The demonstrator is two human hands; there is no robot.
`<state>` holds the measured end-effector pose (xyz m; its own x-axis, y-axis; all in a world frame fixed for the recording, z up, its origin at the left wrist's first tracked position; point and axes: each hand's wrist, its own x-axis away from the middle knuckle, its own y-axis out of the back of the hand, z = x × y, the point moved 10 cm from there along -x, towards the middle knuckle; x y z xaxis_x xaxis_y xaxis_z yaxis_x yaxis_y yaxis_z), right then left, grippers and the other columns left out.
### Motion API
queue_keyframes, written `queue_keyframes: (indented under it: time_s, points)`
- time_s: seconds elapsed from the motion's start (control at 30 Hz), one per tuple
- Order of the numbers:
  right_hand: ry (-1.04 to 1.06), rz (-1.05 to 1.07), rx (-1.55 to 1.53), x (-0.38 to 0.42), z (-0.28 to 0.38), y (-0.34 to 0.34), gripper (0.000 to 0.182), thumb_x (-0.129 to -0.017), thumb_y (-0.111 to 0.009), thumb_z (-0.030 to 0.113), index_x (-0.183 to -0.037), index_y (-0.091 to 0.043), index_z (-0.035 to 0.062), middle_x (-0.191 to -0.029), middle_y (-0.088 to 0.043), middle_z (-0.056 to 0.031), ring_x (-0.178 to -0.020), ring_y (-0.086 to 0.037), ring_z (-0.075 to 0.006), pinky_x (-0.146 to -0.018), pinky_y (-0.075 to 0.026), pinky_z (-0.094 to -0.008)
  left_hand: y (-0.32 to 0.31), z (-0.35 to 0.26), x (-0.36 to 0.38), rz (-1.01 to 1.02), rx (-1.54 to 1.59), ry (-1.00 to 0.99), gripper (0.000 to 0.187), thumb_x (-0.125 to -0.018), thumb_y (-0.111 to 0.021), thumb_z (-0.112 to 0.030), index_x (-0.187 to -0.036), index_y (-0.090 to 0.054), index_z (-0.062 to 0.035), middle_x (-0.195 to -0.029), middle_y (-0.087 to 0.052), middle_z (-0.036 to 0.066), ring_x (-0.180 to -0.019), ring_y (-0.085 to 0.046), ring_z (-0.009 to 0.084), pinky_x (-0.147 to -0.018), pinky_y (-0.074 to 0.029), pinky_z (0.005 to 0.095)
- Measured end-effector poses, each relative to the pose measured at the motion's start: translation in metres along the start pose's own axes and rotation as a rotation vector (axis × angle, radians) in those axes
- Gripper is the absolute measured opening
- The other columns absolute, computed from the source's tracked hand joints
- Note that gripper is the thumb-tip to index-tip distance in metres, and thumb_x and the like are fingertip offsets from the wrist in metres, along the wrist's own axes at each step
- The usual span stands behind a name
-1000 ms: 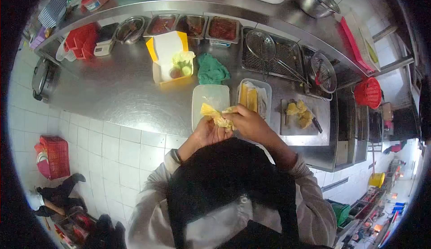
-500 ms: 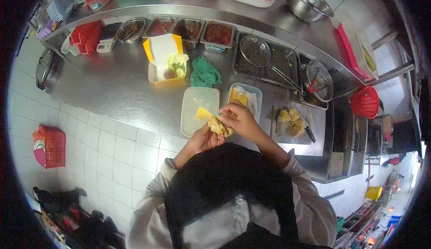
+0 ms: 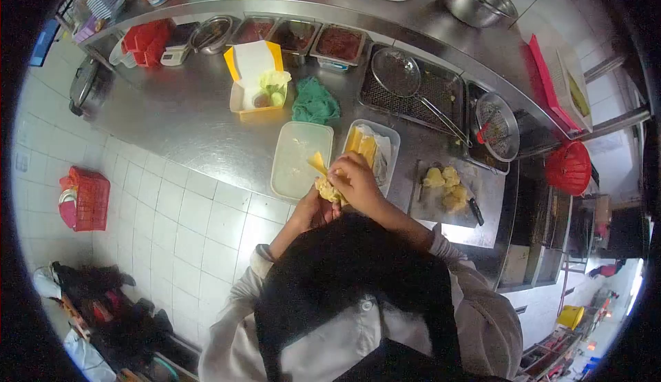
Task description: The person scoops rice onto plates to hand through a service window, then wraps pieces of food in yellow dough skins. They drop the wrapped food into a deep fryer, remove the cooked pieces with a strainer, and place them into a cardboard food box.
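A lumpy, pale yellow piece of food rests in my left hand, whose fingers curl around it from below. My right hand pinches at the top of this piece, by the base of a thin yellow strip that sticks up to the left. Its fingertips partly hide where strip and piece meet. Just beyond is a pale, shallow plastic tray. To the right of it, a clear container holds folded yellow sheets and white wrapping.
A cutting board at right carries yellow food pieces and a black-handled knife. Farther back are an open food box, a green cloth, sauce pans and a strainer on a wire rack. A shelf overhangs the back.
The camera view has shifted slightly, showing more of the right container. Both hands stay together on the food piece, and the yellow strip now points up more steeply.
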<state>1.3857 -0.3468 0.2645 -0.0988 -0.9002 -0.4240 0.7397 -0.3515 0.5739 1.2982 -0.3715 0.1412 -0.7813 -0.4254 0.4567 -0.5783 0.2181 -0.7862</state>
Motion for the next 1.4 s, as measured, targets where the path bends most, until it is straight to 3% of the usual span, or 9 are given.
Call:
queue_keyframes:
  time_s: [0.17,0.23,0.43,0.5,0.67,1.17,1.27,1.33,1.4]
  points:
    - [0.099,0.058,0.028,0.004,0.033,0.020,0.018,-0.076,-0.065,0.009,-0.091,-0.061,0.0020,-0.094,-0.051,-0.0113,-0.092,-0.053,-0.0251,-0.077,-0.044,-0.0330,-0.018,-0.018,0.013,0.033,0.315,-0.090,0.051,-0.092,-0.033,-0.051,-0.113,-0.047,-0.0067,-0.084,-0.059,0.008,-0.072,-0.059,0.0181,-0.066,-0.050,0.0291]
    - [0.120,0.155,-0.014,0.013,0.037,0.009,0.020,-0.076,-0.065,0.009,-0.095,-0.061,0.0020,-0.095,-0.051,-0.0110,-0.092,-0.053,-0.0249,-0.078,-0.044,-0.0329,-0.035,-0.035,0.025,0.163,0.245,-0.257,0.046,-0.094,-0.033,-0.041,-0.124,-0.042,-0.0062,-0.111,-0.054,0.009,-0.090,-0.055,0.0193,-0.084,-0.045,0.0334]
    - [0.021,0.236,-0.257,0.021,0.007,-0.007,0.024,-0.078,-0.065,0.011,-0.099,-0.061,0.0001,-0.096,-0.051,-0.0114,-0.087,-0.056,-0.0237,-0.073,-0.047,-0.0307,-0.008,-0.025,0.013,0.157,0.445,-0.264,0.046,-0.091,-0.041,-0.042,-0.118,-0.044,-0.0037,-0.102,-0.057,0.013,-0.084,-0.058,0.0245,-0.075,-0.048,0.0372]
    - [-0.430,0.267,-0.480,0.038,-0.073,-0.025,0.026,-0.078,-0.066,0.012,-0.101,-0.061,0.0006,-0.097,-0.052,-0.0117,-0.087,-0.057,-0.0221,-0.074,-0.047,-0.0291,-0.014,-0.030,0.020,0.164,0.394,-0.277,0.047,-0.091,-0.041,-0.042,-0.119,-0.043,-0.0041,-0.103,-0.057,0.013,-0.084,-0.058,0.0246,-0.075,-0.048,0.0368]
    - [-0.183,0.068,0.605,0.023,-0.143,0.010,0.030,-0.074,-0.067,0.021,-0.100,-0.064,0.0061,-0.097,-0.051,-0.0094,-0.099,-0.048,-0.0270,-0.084,-0.041,-0.0394,-0.030,-0.048,0.049,-0.042,0.058,-0.436,0.047,-0.091,-0.044,-0.043,-0.120,-0.042,-0.0054,-0.103,-0.055,0.011,-0.084,-0.057,0.0235,-0.074,-0.049,0.0348]
    - [-0.189,0.135,0.700,0.025,-0.132,-0.002,0.009,-0.074,-0.062,0.018,-0.079,-0.065,0.0115,-0.088,-0.050,-0.0053,-0.093,-0.047,-0.0246,-0.081,-0.037,-0.0385,-0.013,-0.025,0.038,0.055,0.202,-0.288,0.046,-0.090,-0.050,-0.034,-0.124,-0.040,-0.0038,-0.118,-0.050,0.011,-0.106,-0.051,0.0210,-0.091,-0.044,0.0337]
    - [-0.133,0.082,0.703,0.028,-0.138,-0.007,0.007,-0.075,-0.060,0.016,-0.076,-0.060,0.0089,-0.086,-0.050,-0.0073,-0.091,-0.048,-0.0262,-0.081,-0.036,-0.0399,-0.036,-0.048,0.057,0.105,-0.131,-0.533,0.046,-0.090,-0.049,-0.033,-0.124,-0.039,-0.0035,-0.121,-0.048,0.011,-0.107,-0.051,0.0213,-0.091,-0.044,0.0334]
    - [-0.142,0.082,0.708,0.027,-0.139,-0.007,0.008,-0.074,-0.060,0.015,-0.077,-0.059,0.0078,-0.086,-0.050,-0.0081,-0.091,-0.048,-0.0273,-0.080,-0.037,-0.0402,-0.019,-0.021,0.040,0.088,0.176,-0.174,0.046,-0.090,-0.048,-0.033,-0.124,-0.040,-0.0031,-0.120,-0.049,0.010,-0.105,-0.052,0.0213,-0.090,-0.044,0.0323]
    - [-0.152,0.083,0.711,0.029,-0.149,-0.010,0.009,-0.074,-0.060,0.014,-0.077,-0.057,0.0067,-0.086,-0.050,-0.0090,-0.091,-0.049,-0.0283,-0.080,-0.037,-0.0405,-0.019,-0.022,0.037,0.088,0.146,-0.216,0.046,-0.090,-0.048,-0.034,-0.124,-0.040,-0.0032,-0.119,-0.050,0.009,-0.105,-0.052,0.0209,-0.089,-0.044,0.0317]
